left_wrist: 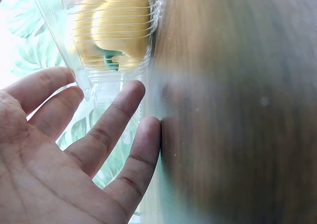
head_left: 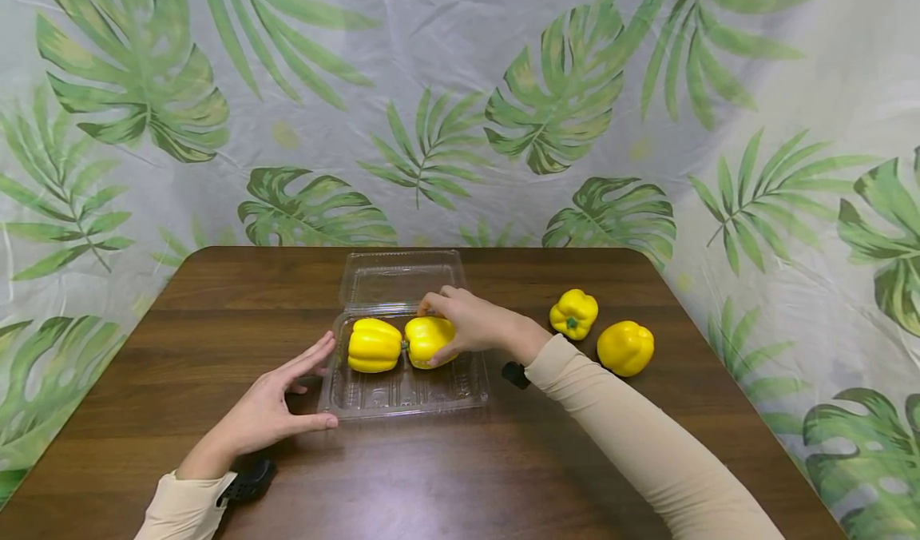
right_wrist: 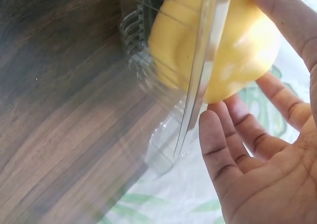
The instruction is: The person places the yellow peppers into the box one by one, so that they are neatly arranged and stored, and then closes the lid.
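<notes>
A clear plastic clamshell container lies on the table with its lid folded back. Two yellow bell peppers are in its base: the left bell pepper rests on its side, and the right bell pepper is between the thumb and fingers of my right hand. The right wrist view shows that bell pepper partly behind the clear rim. My left hand is at the container's left side, fingers spread along the edge and thumb near its front corner. In the left wrist view its fingers look straight.
On the table to the right, beyond my right forearm, are two more yellow bell peppers, one farther back and one nearer. The brown wooden table ends at a leaf-print cloth behind it.
</notes>
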A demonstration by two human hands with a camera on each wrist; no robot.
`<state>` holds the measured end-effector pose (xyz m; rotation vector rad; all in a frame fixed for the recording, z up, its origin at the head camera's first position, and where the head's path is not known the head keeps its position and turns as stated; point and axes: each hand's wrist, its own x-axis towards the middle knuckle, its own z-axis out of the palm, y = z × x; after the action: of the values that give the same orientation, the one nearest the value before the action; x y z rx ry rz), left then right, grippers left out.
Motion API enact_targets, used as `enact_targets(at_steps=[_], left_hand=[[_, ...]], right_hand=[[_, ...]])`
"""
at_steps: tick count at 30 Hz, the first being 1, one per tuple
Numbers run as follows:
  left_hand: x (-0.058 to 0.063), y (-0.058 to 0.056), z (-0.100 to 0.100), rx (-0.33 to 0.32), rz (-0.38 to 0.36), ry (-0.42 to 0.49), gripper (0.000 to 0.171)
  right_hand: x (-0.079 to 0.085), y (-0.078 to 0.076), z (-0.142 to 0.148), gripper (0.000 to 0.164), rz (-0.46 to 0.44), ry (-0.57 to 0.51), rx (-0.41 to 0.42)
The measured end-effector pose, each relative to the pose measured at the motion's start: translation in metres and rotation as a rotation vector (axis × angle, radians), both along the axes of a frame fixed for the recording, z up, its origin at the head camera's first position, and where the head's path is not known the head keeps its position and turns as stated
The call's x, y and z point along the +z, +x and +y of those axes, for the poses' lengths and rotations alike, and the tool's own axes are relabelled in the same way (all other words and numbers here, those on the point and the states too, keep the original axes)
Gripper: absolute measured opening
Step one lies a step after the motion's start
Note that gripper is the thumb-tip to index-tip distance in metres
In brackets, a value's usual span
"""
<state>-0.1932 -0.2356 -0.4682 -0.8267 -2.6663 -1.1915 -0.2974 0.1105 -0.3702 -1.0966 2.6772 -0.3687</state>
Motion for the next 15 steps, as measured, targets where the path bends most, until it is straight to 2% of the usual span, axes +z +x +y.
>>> enact_targets(at_steps=[8, 15], left_hand=[[-0.001, 0.0, -0.001, -0.002, 0.0, 0.0, 0.103], [-0.001, 0.0, -0.001, -0.004, -0.002, 0.002, 0.103]], right_hand=[[0.008, 0.001, 0.007, 0.069, -0.065, -0.026, -0.024], [0.025, 0.0, 0.021, 0.067, -0.081, -0.047, -0.074]])
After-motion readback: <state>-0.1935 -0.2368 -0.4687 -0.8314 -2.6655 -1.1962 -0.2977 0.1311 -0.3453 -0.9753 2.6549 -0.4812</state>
